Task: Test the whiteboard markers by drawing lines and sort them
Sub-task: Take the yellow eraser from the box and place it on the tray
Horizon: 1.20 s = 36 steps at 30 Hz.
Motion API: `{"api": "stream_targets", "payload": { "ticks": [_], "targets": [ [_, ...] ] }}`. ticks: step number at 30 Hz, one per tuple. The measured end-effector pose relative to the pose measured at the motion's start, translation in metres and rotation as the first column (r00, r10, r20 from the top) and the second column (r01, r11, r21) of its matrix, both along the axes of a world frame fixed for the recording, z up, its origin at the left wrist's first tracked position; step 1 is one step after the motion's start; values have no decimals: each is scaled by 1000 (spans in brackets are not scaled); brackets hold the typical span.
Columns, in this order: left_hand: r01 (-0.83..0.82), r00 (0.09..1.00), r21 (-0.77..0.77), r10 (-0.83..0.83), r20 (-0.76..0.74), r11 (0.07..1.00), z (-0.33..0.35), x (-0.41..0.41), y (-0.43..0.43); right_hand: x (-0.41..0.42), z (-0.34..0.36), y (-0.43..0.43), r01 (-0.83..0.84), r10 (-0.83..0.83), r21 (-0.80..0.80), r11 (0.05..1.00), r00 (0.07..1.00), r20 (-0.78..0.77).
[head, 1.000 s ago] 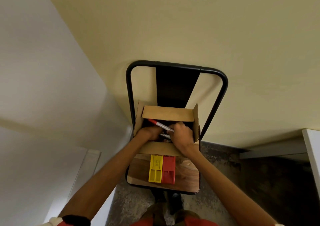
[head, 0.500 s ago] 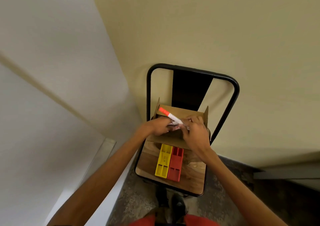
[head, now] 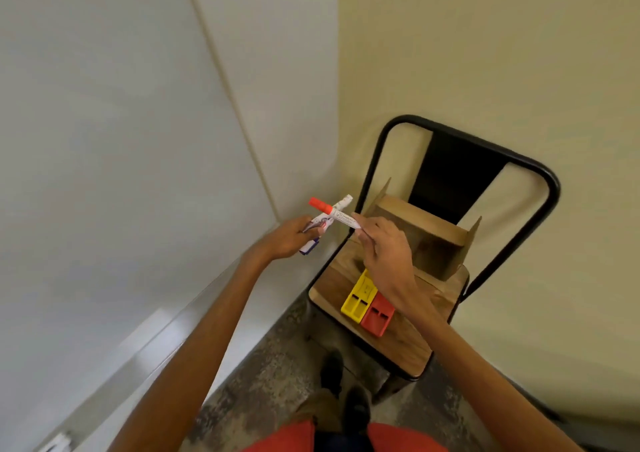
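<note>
- Two surfaces matter here. The whiteboard (head: 104, 140) fills the left side, with a ledge along its lower edge. The chair (head: 542, 192) stands to the right against the yellow wall, and its wooden seat carries the sorting things.
- One open cardboard box (head: 433, 232) sits at the back of the seat. I cannot see what is inside it.
- Two small trays lie touching side by side at the front of the seat: a yellow tray (head: 358, 301) and a red tray (head: 377, 315). They are probably the sorting bins.
- The left hand (head: 287, 240) is held up near the board. Its fingers are curled round a blue-capped marker (head: 310, 246), gripping it mid-barrel.
- The right hand (head: 384, 257) pinches the bare end of a red-capped marker (head: 341, 217) between thumb and fingertips. This marker crosses in front of the other one.
- Both markers should be light, stiff plastic tubes, smooth and a little slippery. A fingertip hold on the barrel is enough. The cap probably needs a firm straight pull, with the other hand steadying the barrel just below it.
</note>
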<state>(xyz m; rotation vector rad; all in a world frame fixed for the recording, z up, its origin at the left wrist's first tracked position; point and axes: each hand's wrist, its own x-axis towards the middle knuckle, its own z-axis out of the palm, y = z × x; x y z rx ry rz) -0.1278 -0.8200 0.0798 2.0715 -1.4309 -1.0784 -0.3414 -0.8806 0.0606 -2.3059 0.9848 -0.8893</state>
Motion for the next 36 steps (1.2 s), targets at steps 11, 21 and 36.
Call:
{"api": "stream_targets", "payload": {
  "ticks": [11,21,36],
  "targets": [
    [-431,903,91,428,51,898,-32,56,165,105,-16,66,-414,415,30,910,905,-92],
    [-546,838,138,536,106,826,-65,76,321,187,-35,181,-612,622,115,782,778,-87],
    [-654,755,292,628,189,698,-103,99,561,289,-120,358,-669,682,203,715,603,-414]
  ]
}}
